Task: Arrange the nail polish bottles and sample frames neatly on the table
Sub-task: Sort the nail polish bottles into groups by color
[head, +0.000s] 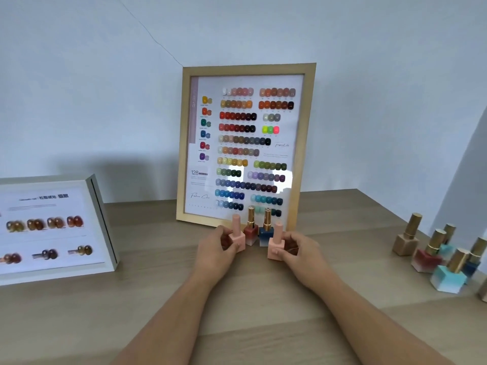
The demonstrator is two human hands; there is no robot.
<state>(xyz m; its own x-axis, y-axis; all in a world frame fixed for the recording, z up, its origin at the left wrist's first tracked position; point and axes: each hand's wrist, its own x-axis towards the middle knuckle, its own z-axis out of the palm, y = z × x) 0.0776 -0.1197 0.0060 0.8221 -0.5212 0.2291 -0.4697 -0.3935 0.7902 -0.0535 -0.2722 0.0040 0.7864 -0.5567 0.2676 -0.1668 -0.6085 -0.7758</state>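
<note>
Before wooden frame (246, 143): left hand (217, 247) grip holding pink bottle (237, 237); right hand (297, 250) grip holding second pink bottle (276, 243).

Pale blue-grey painted wall (79, 88) runs behind everything, plain and matte. A thin dark line, wire or crack, I cannot tell which (150, 32), slants down across it from upper left toward the middle. Soft grey shadow lies low on the wall at left. A second wall plane (463, 159) angles in at far right, slightly darker. Light wood-grain tabletop (158, 299) spans the foreground, seams visible.
</note>
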